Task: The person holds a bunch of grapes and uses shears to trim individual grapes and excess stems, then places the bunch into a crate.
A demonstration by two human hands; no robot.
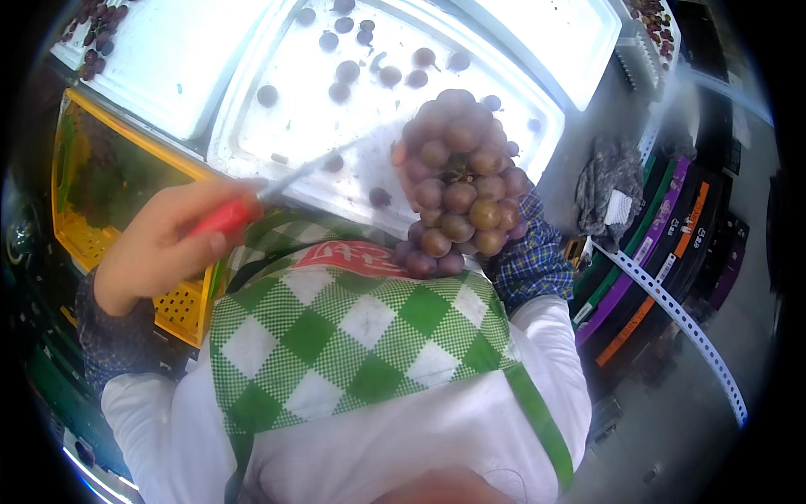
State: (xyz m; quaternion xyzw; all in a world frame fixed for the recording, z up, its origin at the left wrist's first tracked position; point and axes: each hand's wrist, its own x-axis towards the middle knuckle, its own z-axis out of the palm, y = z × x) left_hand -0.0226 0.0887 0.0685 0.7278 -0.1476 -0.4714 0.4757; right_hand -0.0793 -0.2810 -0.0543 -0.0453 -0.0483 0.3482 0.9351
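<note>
My left hand [168, 239] is closed round red-handled trimming scissors [225, 217]. Their long thin metal end points up and right, toward a large bunch of purple-brown grapes [460, 181]. My right hand [400, 154] supports that bunch from behind; only a bit of a finger shows at its left edge, the rest being hidden by the fruit. A blue checked sleeve covers the right forearm. The bunch hangs in front of my green and white checked apron, over the near right part of a white tray [243, 126]. Several loose grapes [346, 72] lie scattered in the tray.
To the left stands a yellow crate [134, 115] with perforated walls. More white trays adjoin, one with grapes [102, 38] at the far left. On the right are stacked crates with purple and orange edges [663, 210], a grey crumpled cloth [606, 181] and a perforated white strip [684, 317].
</note>
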